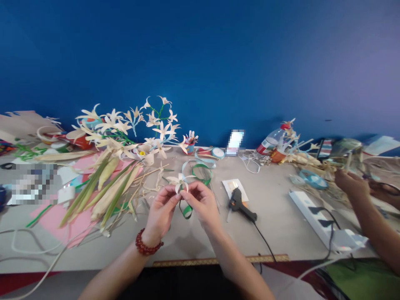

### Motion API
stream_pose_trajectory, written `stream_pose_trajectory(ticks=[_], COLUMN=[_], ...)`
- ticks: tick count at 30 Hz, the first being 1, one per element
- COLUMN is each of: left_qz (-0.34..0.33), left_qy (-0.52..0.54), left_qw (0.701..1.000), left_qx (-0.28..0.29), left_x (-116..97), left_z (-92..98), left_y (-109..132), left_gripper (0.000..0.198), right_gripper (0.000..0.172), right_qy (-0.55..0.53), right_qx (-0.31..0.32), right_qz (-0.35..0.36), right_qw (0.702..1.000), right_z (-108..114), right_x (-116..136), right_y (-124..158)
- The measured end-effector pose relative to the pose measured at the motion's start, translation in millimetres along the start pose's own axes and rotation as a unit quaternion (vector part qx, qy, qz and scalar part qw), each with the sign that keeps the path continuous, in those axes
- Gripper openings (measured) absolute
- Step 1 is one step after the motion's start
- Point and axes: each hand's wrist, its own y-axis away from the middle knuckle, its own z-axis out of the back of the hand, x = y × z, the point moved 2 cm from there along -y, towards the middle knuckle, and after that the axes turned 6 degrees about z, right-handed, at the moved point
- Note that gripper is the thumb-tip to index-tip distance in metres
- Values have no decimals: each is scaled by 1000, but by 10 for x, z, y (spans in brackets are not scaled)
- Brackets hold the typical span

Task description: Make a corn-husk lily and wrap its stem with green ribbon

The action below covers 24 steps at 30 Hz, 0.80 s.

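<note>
In the middle of the head view, my left hand [162,206], with a red bead bracelet at the wrist, pinches a white flower [178,181] made of pale husk-like petals. My right hand [202,204] is closed at the flower's base, thumb and fingertips meeting those of the left. A green ribbon [188,212] comes from between the fingers and hangs in a loop below the flower; more of it lies behind my right hand. The fingers partly hide the flower's base, where some green shows. Both hands are above the table [187,246].
To the right lie a black glue gun [240,205] and a white power strip [315,218]. Another person's hands [353,185] hold scissors at far right. Corn husks [108,196] and pink paper [67,221] lie left. Finished white flowers [162,130] and a bottle [271,139] stand behind.
</note>
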Motion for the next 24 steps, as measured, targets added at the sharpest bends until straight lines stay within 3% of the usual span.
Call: stream_pose_trajectory(ticks=[12, 24], left_qz=[6, 40], left_qy=[-11, 15], left_qw=[998, 997], left_qx=[-58, -70], left_x=[118, 52], left_z=[98, 12], left_y=[22, 55], left_gripper=[22, 25], right_gripper=[16, 21], right_qy=[11, -54], right_qx=[-30, -7], right_qz=[16, -38], right_qw=[999, 998], right_z=[-31, -36], right_x=[54, -8], right_y=[13, -11])
